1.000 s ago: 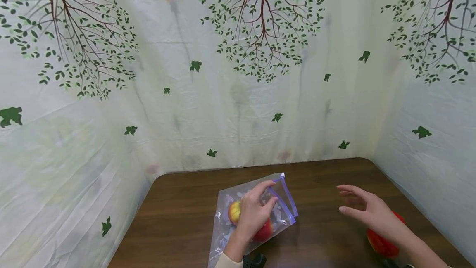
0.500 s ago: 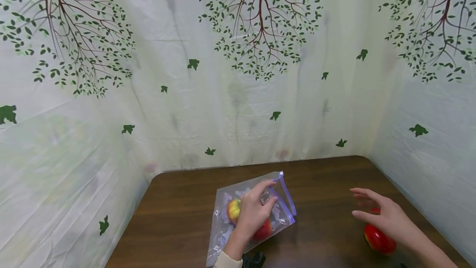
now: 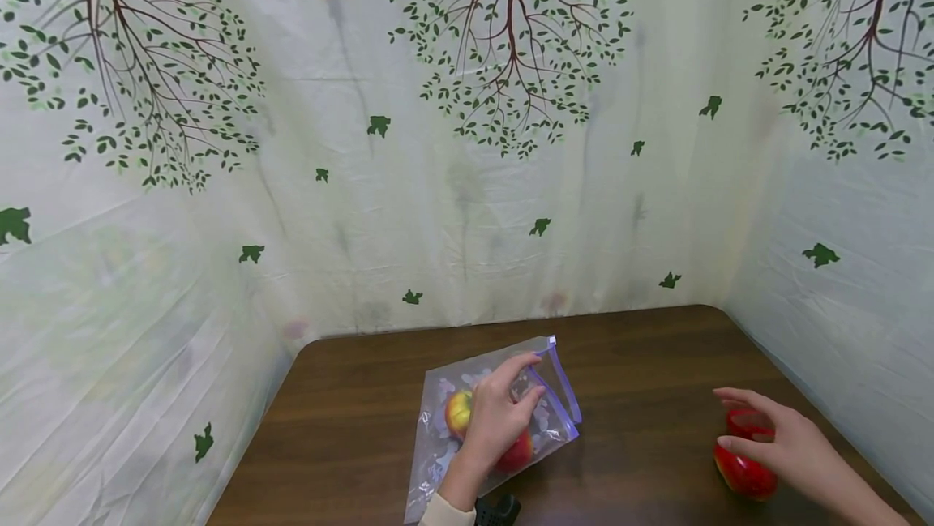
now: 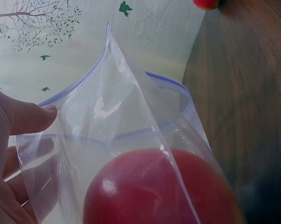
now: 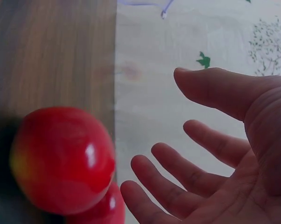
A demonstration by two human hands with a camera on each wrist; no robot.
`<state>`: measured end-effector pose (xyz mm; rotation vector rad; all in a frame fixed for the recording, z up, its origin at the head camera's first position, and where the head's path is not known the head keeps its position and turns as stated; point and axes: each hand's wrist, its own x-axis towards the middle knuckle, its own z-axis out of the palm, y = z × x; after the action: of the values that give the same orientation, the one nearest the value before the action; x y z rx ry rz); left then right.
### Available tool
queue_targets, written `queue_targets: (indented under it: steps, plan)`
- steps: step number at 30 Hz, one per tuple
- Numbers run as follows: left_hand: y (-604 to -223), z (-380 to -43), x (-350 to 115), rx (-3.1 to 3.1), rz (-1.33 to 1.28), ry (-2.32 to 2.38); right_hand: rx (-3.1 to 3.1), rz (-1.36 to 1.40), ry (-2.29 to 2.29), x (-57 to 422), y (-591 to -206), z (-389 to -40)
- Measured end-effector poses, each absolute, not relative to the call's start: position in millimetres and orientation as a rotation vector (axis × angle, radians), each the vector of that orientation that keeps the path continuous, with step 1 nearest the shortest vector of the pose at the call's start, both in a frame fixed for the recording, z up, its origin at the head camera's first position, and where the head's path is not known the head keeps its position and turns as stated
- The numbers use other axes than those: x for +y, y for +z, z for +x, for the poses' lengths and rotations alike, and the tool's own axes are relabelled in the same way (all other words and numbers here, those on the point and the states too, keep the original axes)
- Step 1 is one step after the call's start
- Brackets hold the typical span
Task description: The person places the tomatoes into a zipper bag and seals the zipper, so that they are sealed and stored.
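My left hand (image 3: 498,422) grips a clear zip bag (image 3: 447,384) with a purple-blue zip edge near its mouth. In the left wrist view, the bag's film (image 4: 126,107) runs between thumb and fingers, and the mouth gapes. Inside lie a yellow-red apple (image 3: 457,414) and a red apple (image 3: 516,455), both partly covered by the hand. Farther right, my right hand (image 3: 799,449) hovers by two red apples, one nearer (image 3: 744,475) and one behind it (image 3: 746,422). Its fingers are spread and loosely bent, apart from the apples (image 5: 61,161) in the right wrist view.
A dark brown wooden table (image 3: 350,429) carries everything. White cloth hangings (image 3: 467,267) printed with trees and green leaves enclose its back and sides. A black wrist strap (image 3: 499,510) shows under the left wrist.
My right hand has moved right and slightly toward me, coming beside the two red apples, which show more now. The left hand keeps its grip on the zip bag. The view shifted slightly.
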<state>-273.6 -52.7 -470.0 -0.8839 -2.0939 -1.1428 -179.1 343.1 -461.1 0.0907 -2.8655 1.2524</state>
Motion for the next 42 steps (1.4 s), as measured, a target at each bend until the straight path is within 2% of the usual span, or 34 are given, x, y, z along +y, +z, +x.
queue_targets:
  steps: [11,22,42]
  plan:
    - [-470.2,-273.4,-53.2,-2.085,-0.884,-1.145,-2.920,0.122,1.268,354.2,-477.6,-169.5]
    - [-472.9,-273.3,-52.5,-2.070,-0.882,-1.140,-3.024,0.032,1.289,353.2,-496.8,-172.0]
    - [-471.4,-272.0,-51.6,-2.060,-0.871,-1.127,-3.059,0.026,1.272,347.7,-503.4,-171.2]
